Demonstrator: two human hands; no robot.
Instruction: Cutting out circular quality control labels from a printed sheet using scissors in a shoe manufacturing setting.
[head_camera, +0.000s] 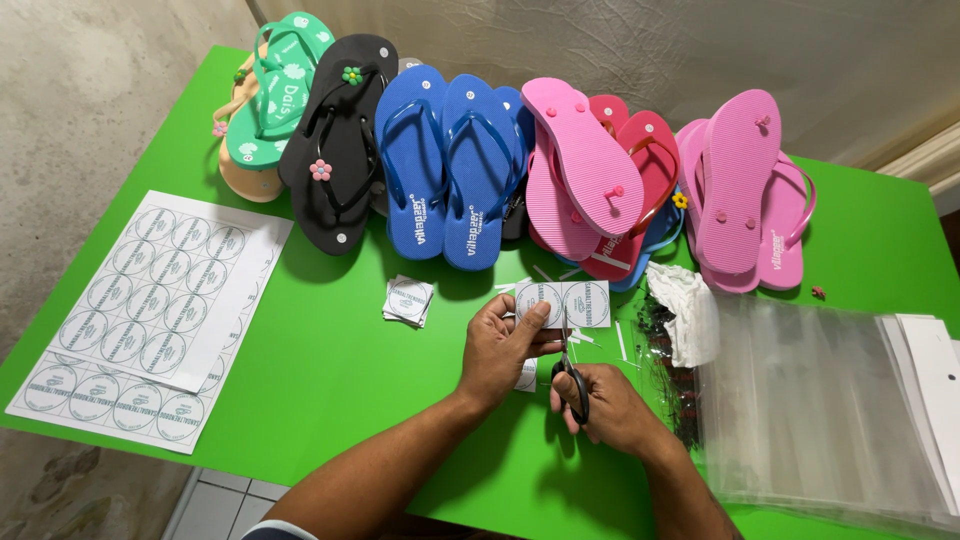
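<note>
My left hand (500, 345) pinches a white paper strip (563, 302) printed with two round labels, holding it just above the green table (330, 370). My right hand (605, 405) grips black-handled scissors (570, 375), whose blades point up into the strip between the two circles. A small stack of cut square labels (408, 300) lies left of my left hand. Thin paper offcuts (620, 342) lie scattered to the right of the scissors.
Label sheets (150, 315) lie at the left. A row of flip-flops runs along the back: green (275, 90), black (338, 140), blue (450, 160), pink (740, 185). Clear plastic bags (810, 400), white cards (925, 380), a crumpled white cloth (685, 310) and a dark bundle of ties (665, 380) sit at the right.
</note>
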